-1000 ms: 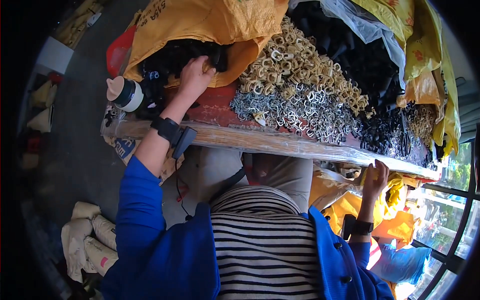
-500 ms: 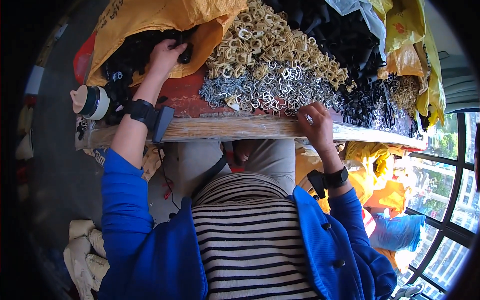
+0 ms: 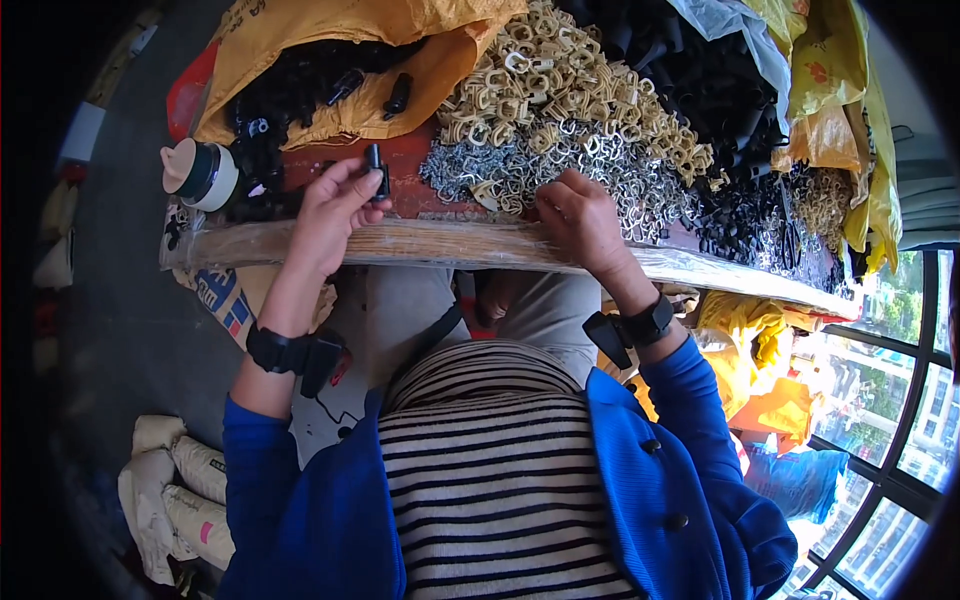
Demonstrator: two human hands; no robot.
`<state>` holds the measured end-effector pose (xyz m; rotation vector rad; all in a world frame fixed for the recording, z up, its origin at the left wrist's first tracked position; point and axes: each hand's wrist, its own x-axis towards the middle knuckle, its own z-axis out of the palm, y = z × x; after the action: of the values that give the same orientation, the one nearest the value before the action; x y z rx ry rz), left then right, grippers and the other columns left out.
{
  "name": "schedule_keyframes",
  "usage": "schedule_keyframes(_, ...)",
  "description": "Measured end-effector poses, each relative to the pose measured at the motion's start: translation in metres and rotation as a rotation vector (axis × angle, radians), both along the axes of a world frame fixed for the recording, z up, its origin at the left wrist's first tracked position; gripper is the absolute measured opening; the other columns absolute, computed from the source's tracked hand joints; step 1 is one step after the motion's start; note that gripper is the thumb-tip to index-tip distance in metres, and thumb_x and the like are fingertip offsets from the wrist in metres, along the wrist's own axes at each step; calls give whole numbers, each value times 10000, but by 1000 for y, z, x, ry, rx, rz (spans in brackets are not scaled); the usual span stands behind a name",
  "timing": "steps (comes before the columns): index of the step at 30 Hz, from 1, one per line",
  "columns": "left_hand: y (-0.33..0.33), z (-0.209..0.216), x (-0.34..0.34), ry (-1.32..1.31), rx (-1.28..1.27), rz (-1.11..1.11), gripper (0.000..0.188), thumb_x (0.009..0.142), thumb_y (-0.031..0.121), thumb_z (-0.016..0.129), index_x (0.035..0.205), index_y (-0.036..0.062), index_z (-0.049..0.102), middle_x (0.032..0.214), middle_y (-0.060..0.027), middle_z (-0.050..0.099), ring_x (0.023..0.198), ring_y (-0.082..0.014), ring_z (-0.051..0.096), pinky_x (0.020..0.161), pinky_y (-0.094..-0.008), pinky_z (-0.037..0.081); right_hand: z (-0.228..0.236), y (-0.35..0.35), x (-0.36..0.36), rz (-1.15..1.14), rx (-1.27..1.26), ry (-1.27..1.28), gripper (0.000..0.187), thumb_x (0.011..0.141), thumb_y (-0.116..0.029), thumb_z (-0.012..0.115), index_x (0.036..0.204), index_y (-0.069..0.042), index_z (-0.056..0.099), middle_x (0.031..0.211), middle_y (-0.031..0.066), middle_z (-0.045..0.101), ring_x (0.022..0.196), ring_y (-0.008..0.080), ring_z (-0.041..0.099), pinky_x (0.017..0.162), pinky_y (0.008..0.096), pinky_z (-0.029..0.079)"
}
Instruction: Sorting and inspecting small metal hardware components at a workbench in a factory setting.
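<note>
Between the thumb and fingers of my left hand is a small black cylindrical part, narrower at its top, held above the red tabletop near the front edge. My right hand is closed in a pinch close to the table's edge, in front of a heap of silvery metal clips; what its fingers hold, if anything, is hidden. Behind the clips rises a pile of beige ring-like pieces. More black parts lie in an orange sack at the far left.
A white jar with a dark green band stands at the table's left end. Black tube pieces are heaped at the back right, beside yellow plastic bags. The wooden front edge runs before my lap. Filled bags sit below on the right.
My left hand has come out of the orange sack toward me, bringing a black cylindrical part. My right hand has moved left along the table's edge, staying closed.
</note>
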<state>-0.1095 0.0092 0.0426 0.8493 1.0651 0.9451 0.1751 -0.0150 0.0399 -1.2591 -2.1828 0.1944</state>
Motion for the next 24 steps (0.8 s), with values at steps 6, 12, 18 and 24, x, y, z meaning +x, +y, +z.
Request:
schedule_keyframes(6,-19,-1,25,-177,-57,-71,227,787,120,527,990,37,469,831,-53,550,659,-91,533,565,-177,453,-11,13,-9,-67,-98,-267,53,696,-93,523,702,-56,486,668,80,459,568,264,514,486,347,425)
schedule_keyframes(12,-21,1,58,-205,-90,-174,277,744,69,557,1004,43,466,827,-43,548,657,-69,508,583,-179,446,-5,14,-13,-28,-59,-312,28,660,-46,478,673,-43,453,709,100,448,554,264,503,531,339,436)
schedule_keyframes(18,-17,-11,82,-146,69,-215,196,710,68,592,889,46,515,745,-15,532,602,-63,490,536,-187,418,5,8,-17,70,-186,149,92,708,-59,539,761,2,495,685,91,525,574,221,508,537,301,416)
schedule_keyframes(24,-8,-8,103,51,263,-170,141,715,95,589,829,39,527,644,3,519,544,-50,476,490,-186,402,1,5,-21,4,-749,714,131,776,-130,534,790,0,519,634,-6,489,561,62,429,511,190,359)
